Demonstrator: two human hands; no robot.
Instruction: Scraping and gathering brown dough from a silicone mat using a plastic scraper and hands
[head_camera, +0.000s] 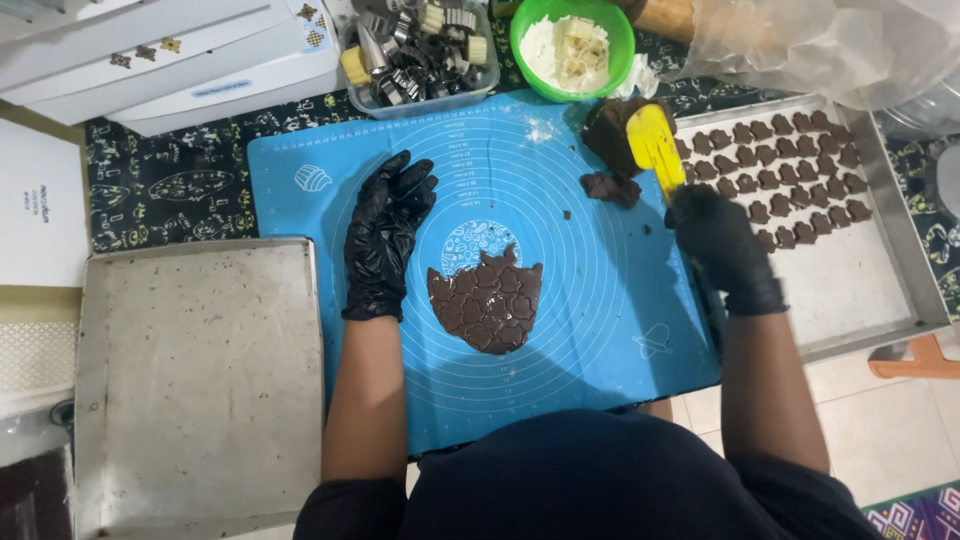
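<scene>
Flat sheet of dark brown rolled dough (487, 298), stamped all over with small cut shapes, lying in the middle of the blue silicone baking mat (600, 330), over its printed circles. Left hand (385, 235) in a black glove, spread open and pressed flat on the mat just left of the dough, fingers pointing away from the body, not touching the sheet. Right hand (722, 245) in a black glove, closed around the handle of a yellow flat-bladed scraper (654, 146), blade up and resting against a dark brown lump of leftover dough (612, 128) at the mat's far right edge. Smaller brown scrap of dough (611, 188) just below that lump, on the mat. Right of the mat, a metal baking tray (850, 290) bearing rows of small brown cut-out cookies (785, 165) across its far half, the near half bare. Left of the mat, a second metal tray (195, 380), speckled with crumbs. Beyond the mat, a clear plastic tub of metal cutters (418, 52) and, beside it, a green round bowl of white flour (572, 48). White flat boxes (170, 55) stacked at the far left corner.
</scene>
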